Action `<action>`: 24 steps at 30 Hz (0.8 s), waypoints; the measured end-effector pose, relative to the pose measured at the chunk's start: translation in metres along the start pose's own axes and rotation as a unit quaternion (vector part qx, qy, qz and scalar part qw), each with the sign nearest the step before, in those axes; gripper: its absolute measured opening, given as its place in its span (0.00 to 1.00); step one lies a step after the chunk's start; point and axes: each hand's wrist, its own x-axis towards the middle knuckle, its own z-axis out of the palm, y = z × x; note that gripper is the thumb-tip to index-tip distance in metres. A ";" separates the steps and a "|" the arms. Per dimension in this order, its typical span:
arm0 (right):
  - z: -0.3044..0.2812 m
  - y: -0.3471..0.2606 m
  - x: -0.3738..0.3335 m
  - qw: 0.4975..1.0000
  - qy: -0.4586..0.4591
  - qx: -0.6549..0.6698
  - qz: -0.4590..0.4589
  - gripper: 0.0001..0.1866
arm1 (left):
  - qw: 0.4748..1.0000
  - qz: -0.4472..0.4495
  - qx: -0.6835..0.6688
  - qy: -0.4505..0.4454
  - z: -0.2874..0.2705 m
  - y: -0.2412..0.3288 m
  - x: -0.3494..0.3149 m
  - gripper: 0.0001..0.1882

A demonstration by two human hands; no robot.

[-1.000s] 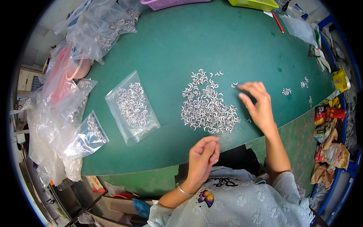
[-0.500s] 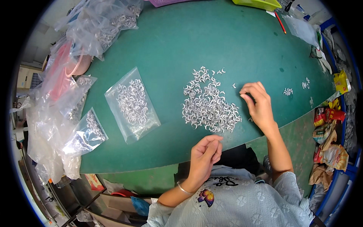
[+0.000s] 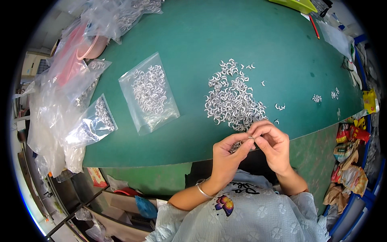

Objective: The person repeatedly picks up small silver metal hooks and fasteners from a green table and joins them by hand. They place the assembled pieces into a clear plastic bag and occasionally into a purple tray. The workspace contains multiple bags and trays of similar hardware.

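Left hand [image 3: 226, 158] and right hand [image 3: 276, 150] meet at the near edge of the counter [image 3: 189, 32], pinching a metal piece [image 3: 251, 137].
Both hands' fingers are closed on it; more pieces [image 3: 235, 147] sit in the left palm. The pile [image 3: 234, 100] lies just beyond, a filled bag [image 3: 169, 109] to its left.

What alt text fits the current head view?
A person's left hand and right hand meet around a small silvery piece at the near edge of a green table. Beyond lies a pile of silvery crescents; farther left, a clear bag of more.
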 end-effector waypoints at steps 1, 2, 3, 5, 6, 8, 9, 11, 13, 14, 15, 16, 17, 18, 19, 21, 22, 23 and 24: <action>0.002 -0.001 -0.001 1.000 0.008 -0.026 -0.009 0.04 | 0.999 0.028 0.032 0.008 0.001 0.001 0.000 0.08; 0.004 -0.003 -0.002 0.998 0.016 -0.052 -0.018 0.04 | 0.996 0.055 0.064 0.016 0.002 0.004 0.000 0.07; 0.005 -0.005 -0.002 0.996 0.024 -0.078 -0.027 0.04 | 0.992 0.082 0.096 0.024 0.003 0.005 0.000 0.07; 0.004 -0.007 -0.002 0.993 0.015 -0.105 -0.050 0.04 | 0.987 0.119 0.111 0.015 0.002 0.005 -0.001 0.05; 0.004 -0.009 -0.002 0.991 0.011 -0.118 -0.062 0.04 | 0.983 0.137 0.118 0.010 0.002 0.006 -0.001 0.05; 0.004 -0.012 -0.002 0.986 0.009 -0.149 -0.077 0.04 | 0.973 0.163 0.161 0.009 0.000 0.008 -0.002 0.05; 0.004 -0.013 -0.002 0.983 0.008 -0.165 -0.085 0.04 | 0.967 0.176 0.182 0.008 0.000 0.009 -0.002 0.05; 0.006 -0.013 -0.004 0.986 0.016 -0.145 -0.077 0.04 | 0.962 0.196 0.191 0.010 0.002 0.011 -0.004 0.06; 0.008 -0.014 -0.006 0.990 0.025 -0.125 -0.064 0.04 | 0.958 0.207 0.197 0.010 0.003 0.012 -0.005 0.06; 0.009 -0.014 -0.007 0.992 0.029 -0.114 -0.054 0.04 | 0.958 0.208 0.199 0.009 0.003 0.013 -0.005 0.06; 0.009 -0.014 -0.008 0.993 0.033 -0.103 -0.045 0.04 | 0.957 0.210 0.201 0.009 0.003 0.013 -0.006 0.06; 0.009 -0.013 -0.008 0.991 0.032 -0.114 -0.056 0.04 | 0.958 0.206 0.201 0.010 0.003 0.013 -0.006 0.06; 0.009 -0.013 -0.008 0.990 0.031 -0.124 -0.067 0.04 | 0.958 0.202 0.201 0.010 0.003 0.013 -0.007 0.06; 0.008 -0.013 -0.008 0.987 0.030 -0.135 -0.078 0.04 | 0.959 0.198 0.202 0.011 0.003 0.013 -0.008 0.07; 0.008 -0.013 -0.007 0.982 0.029 -0.159 -0.097 0.04 | 0.959 0.201 0.199 0.011 0.003 0.013 -0.008 0.07; 0.007 -0.015 -0.006 0.968 0.027 -0.207 -0.136 0.04 | 0.959 0.207 0.193 0.012 0.004 0.013 -0.009 0.07; 0.008 -0.016 -0.005 0.960 0.027 -0.231 -0.154 0.04 | 0.957 0.218 0.192 0.006 0.003 0.013 -0.009 0.07; 0.008 -0.018 -0.005 0.951 0.027 -0.256 -0.171 0.05 | 0.955 0.230 0.190 -0.001 0.002 0.013 -0.010 0.08; 0.008 -0.019 -0.005 0.941 0.027 -0.280 -0.189 0.05 | 0.952 0.241 0.189 -0.008 0.001 0.013 -0.009 0.08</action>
